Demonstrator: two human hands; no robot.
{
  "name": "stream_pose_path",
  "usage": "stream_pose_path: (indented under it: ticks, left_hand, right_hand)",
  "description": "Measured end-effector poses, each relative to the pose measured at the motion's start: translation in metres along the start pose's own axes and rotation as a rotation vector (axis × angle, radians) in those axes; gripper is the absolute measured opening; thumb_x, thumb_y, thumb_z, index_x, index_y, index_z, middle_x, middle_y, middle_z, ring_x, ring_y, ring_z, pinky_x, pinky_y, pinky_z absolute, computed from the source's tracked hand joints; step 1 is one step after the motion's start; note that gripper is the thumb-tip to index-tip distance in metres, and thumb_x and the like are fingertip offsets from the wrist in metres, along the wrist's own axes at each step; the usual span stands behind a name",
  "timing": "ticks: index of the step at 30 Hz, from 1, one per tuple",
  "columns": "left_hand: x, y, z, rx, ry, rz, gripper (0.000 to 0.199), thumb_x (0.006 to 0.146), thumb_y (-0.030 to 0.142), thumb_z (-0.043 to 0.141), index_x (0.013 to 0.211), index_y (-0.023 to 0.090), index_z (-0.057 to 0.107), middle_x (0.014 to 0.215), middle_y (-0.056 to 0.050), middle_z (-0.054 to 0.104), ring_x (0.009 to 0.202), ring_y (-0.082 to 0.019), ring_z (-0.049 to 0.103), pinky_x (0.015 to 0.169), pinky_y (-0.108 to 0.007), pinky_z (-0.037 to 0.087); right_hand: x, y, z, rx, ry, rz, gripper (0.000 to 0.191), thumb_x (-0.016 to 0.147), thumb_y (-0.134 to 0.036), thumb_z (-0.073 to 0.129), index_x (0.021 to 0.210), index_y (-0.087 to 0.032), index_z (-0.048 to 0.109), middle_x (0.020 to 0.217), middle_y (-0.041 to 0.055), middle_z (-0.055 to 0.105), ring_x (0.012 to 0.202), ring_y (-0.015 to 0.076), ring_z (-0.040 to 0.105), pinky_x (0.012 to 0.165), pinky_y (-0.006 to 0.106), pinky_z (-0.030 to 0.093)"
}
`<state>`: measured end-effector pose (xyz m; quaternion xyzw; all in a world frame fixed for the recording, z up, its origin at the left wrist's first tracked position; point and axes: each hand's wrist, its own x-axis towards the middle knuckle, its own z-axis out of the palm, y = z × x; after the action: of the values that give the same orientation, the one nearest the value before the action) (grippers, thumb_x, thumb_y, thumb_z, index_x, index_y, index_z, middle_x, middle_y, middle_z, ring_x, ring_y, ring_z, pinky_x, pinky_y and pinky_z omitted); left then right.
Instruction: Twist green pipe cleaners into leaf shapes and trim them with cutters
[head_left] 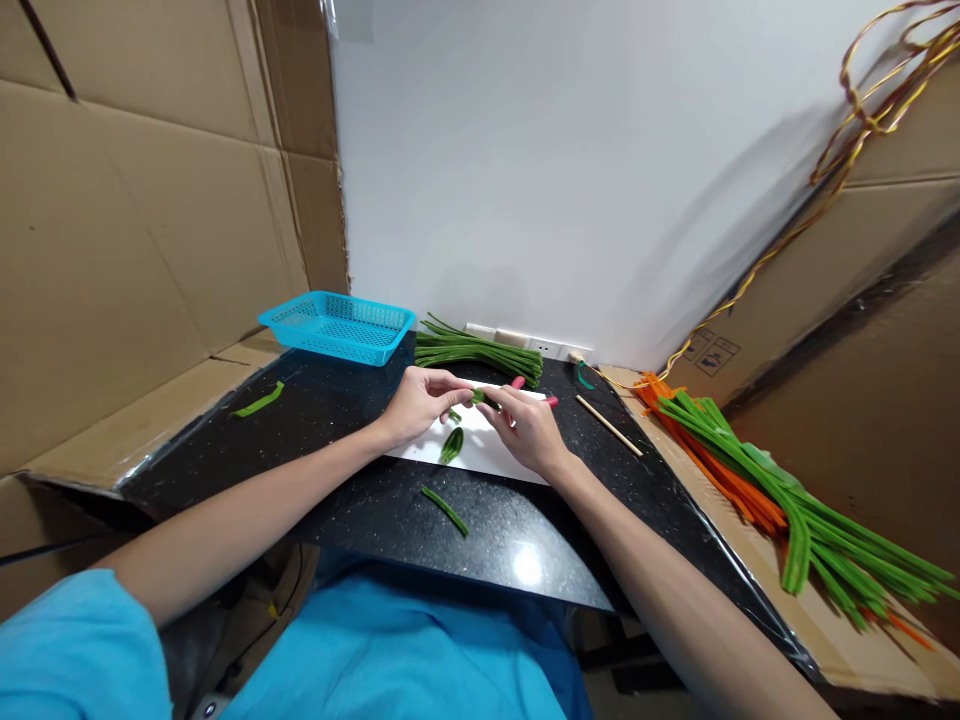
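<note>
My left hand and my right hand meet above a white board. Fingertips of both hands pinch a small green piece, which looks like bent pipe cleaner; much of it is hidden by the fingers. On the board below lies a dark green leaf-shaped piece, with a smaller green bit just behind it. Two red handle ends of a tool show beyond my right hand; the rest of that tool is covered. A short green strip rests on the black tabletop in front.
Behind the board lies a bundle of thin green stems, beside a blue mesh basket. A wooden stick is at right. Green strips overlap orange strips on cardboard. Another green strip lies left. Cardboard walls flank the table.
</note>
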<state>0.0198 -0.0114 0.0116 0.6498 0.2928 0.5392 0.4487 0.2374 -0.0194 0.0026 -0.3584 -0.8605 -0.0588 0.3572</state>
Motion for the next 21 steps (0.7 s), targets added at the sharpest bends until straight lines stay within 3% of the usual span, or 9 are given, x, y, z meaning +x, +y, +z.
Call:
stream_pose_path:
  ticks: [11,17,21]
  left_hand:
    - [0.0002,-0.0057,0.0033,-0.035,0.009,-0.031,0.040,0.070,0.043,0.093,0.087,0.009,0.083,0.070,-0.008,0.076,0.048,-0.009,0.057,0.044,-0.022,0.044]
    - [0.0015,-0.0065,0.0023,-0.036,0.017,-0.074,0.042,0.069,0.044,0.095,0.091,0.010,0.082,0.071,-0.006,0.075,0.049,-0.009,0.059,0.044,-0.021,0.043]
    - [0.0021,-0.0074,0.0007,-0.053,-0.001,-0.153,0.048,0.069,0.049,0.094,0.093,0.010,0.080,0.059,-0.002,0.067,0.043,-0.009,0.054,0.038,-0.020,0.036]
  right_hand:
    - [0.0001,-0.0048,0.0048,0.033,-0.010,0.029,0.025,0.107,-0.031,0.054,0.114,-0.018,0.075,0.088,0.0075,0.075,0.063,0.0171,0.059,0.062,0.030,0.040]
    - [0.0043,-0.0071,0.0035,0.156,0.000,0.072,0.018,0.103,-0.029,0.058,0.103,-0.018,0.072,0.082,0.0048,0.073,0.063,0.0161,0.060,0.062,0.028,0.044]
    - [0.0064,-0.0092,0.0046,0.223,-0.041,0.098,0.022,0.106,-0.031,0.054,0.092,-0.018,0.065,0.075,0.0020,0.067,0.064,0.0158,0.060,0.058,0.025,0.044]
